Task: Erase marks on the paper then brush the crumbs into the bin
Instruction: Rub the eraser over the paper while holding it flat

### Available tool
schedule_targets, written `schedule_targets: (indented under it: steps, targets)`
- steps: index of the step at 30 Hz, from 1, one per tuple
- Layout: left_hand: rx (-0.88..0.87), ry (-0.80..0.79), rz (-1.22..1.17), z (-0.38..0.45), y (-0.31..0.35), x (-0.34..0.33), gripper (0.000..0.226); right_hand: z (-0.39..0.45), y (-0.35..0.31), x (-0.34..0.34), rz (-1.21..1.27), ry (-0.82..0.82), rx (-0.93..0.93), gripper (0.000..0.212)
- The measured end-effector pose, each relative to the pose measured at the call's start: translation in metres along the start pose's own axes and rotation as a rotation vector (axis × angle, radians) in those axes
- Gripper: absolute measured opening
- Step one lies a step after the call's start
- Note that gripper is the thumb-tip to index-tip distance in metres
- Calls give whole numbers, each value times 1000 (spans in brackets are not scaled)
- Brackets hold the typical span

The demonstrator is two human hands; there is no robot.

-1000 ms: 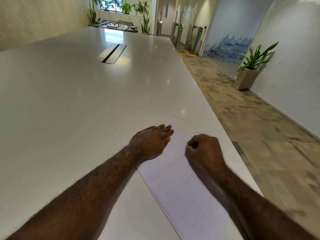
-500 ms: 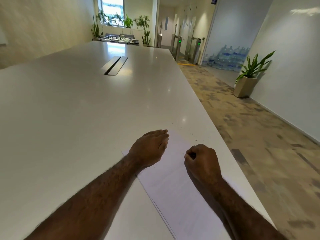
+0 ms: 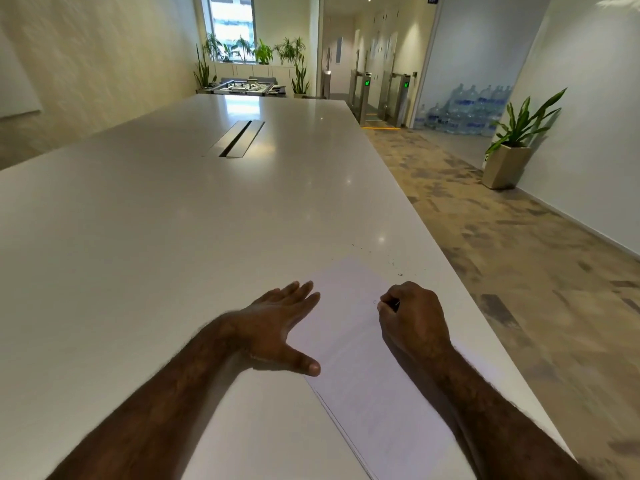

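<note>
Paper is laid on the table near its right edge, long axis running away from the person. It is pinned by the flat left hand; the right hand is curled (apparently round an eraser, mostly hidden) just beside a faint mark.

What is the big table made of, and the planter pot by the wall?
The table looks like smooth, glossy white stone or laminate: ceiling lights mirror in it. The planter pot looks matte beige, maybe ceramic or plastic; no shine shows.
</note>
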State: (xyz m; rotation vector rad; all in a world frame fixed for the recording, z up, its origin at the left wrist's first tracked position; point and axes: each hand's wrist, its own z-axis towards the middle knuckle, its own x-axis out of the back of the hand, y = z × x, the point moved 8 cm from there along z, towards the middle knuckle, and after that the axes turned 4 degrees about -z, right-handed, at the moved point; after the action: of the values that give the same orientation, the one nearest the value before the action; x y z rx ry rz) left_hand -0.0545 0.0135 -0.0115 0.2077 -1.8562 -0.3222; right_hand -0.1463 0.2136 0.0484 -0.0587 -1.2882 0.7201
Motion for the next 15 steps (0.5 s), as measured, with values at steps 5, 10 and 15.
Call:
schedule_targets:
  steps: [5,10,15]
  targets:
    - [4,-47,31,0,-1,-3,135,-4,-6,3,-5,-25,-15,13]
    - [31,-104,49,-2,1,-1,140,-55,-77,-19,205,-350,270,7]
    - [17,-97,43,0,2,-1,142,9,12,21,73,1,-138,11]
